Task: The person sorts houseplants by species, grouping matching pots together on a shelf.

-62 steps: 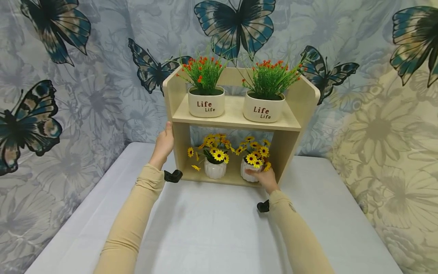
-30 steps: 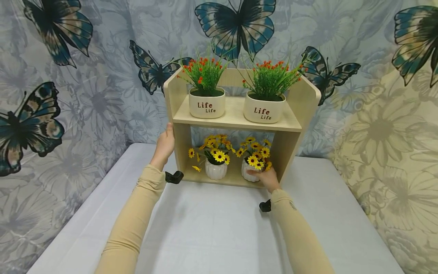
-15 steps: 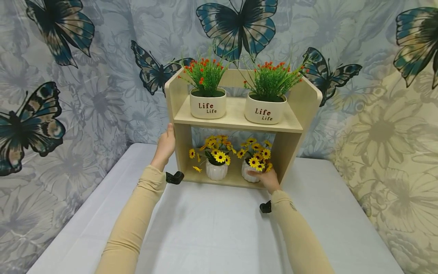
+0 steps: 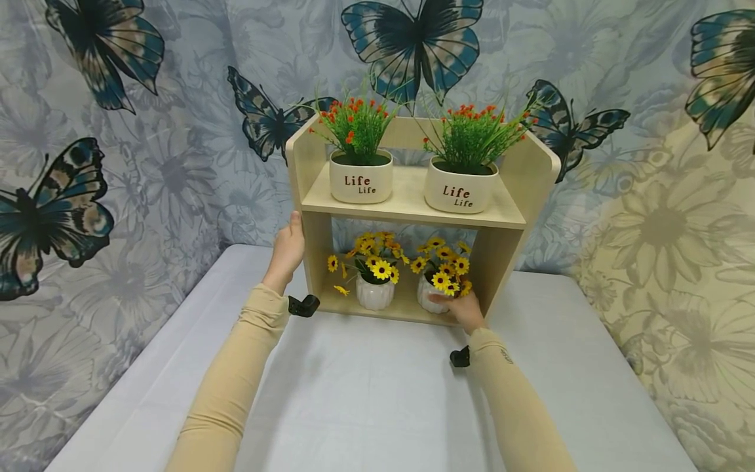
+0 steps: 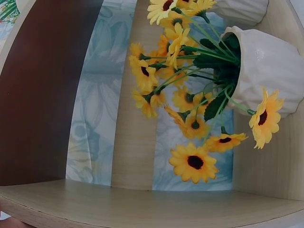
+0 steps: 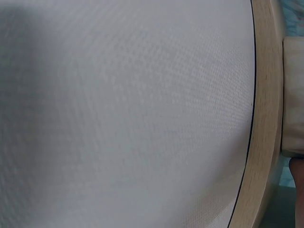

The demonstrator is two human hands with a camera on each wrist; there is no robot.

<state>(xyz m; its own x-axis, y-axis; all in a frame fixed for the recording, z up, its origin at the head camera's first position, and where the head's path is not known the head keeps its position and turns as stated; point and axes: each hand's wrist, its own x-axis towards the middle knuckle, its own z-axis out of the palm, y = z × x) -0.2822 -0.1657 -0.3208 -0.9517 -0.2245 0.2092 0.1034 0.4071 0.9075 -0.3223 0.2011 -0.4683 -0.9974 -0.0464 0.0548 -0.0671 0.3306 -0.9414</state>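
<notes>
A two-tier pale wooden shelf [image 4: 413, 213] stands on the table. My left hand [image 4: 286, 252] rests against its left side panel, thumb up along the front edge; its other fingers are mostly hidden. On the lower tier, my right hand [image 4: 466, 308] grips a small white ribbed flowerpot [image 4: 429, 295] of yellow daisies from its right side. Only a sliver of that pot [image 6: 294, 99] and a finger [image 6: 298, 185] show in the right wrist view. A matching daisy pot [image 4: 374, 293] sits to its left, with its blooms [image 5: 194, 161] large in the left wrist view.
Two white oval pots, left [image 4: 361, 178] and right [image 4: 460, 188], marked "Life" and planted with red-flowered greenery, stand on the upper tier. A white cloth [image 4: 366, 393] covers the table. Behind hangs a butterfly-patterned backdrop [image 4: 177, 164].
</notes>
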